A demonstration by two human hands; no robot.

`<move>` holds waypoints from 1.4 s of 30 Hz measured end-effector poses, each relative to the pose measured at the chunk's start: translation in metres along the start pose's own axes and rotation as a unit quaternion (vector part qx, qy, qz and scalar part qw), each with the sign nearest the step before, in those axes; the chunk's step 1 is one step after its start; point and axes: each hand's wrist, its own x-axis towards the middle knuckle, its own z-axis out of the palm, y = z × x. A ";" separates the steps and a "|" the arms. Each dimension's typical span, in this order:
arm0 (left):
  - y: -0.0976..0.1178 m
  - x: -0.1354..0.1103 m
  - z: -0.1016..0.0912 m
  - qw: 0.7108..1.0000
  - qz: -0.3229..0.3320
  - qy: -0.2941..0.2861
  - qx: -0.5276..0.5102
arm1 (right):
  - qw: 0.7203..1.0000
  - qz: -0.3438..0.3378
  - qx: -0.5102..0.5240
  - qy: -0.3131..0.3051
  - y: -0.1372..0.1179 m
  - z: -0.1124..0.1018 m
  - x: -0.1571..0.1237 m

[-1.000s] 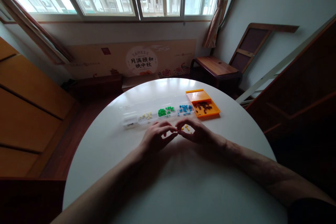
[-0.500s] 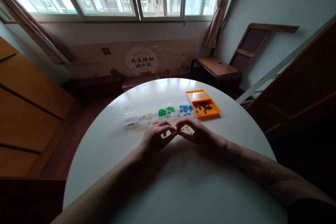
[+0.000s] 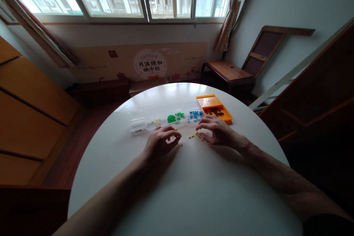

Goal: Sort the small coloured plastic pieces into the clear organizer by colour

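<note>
My left hand (image 3: 160, 141) is curled, its thumb and fingertips pinched together just above the table; whatever is between them is too small to make out. A few tiny yellow pieces lie near its fingertips. My right hand (image 3: 218, 131) reaches over several small yellow pieces (image 3: 197, 133), thumb and index finger apart at the edge of the group. Behind the hands lies a clear plastic compartment box (image 3: 155, 128) with pale yellow, green (image 3: 171, 118) and blue pieces (image 3: 195, 114) in separate compartments. An orange box (image 3: 227, 114) holding dark brown pieces stands behind my right hand, partly covered by it.
All of this rests on a round white table (image 3: 182, 191). Beyond its far edge stand a wooden-topped seat (image 3: 228, 70) and a printed cardboard panel (image 3: 116, 66) under the window. Wooden cabinet doors (image 3: 30, 118) are on the left.
My hands, whose fingertips met in the middle, have moved apart. The right hand has gone right and its fingers have parted over the yellow pieces; the left has shifted slightly left.
</note>
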 end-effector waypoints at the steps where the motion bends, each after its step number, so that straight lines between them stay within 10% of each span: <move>1: -0.001 0.000 0.000 1.000 0.002 -0.001 -0.003 | 1.000 0.001 -0.003 -0.006 0.001 0.001 0.000; 13: 0.001 0.000 -0.004 1.000 -0.013 0.002 -0.020 | 0.999 -0.021 0.018 0.031 -0.001 0.010 0.003; 26: -0.040 -0.002 -0.043 0.970 -0.158 0.170 0.070 | 0.991 0.007 0.080 0.110 -0.012 0.014 0.004; 42: 0.025 0.003 0.002 0.986 -0.022 0.033 -0.163 | 0.973 0.006 0.204 0.104 -0.046 0.030 0.011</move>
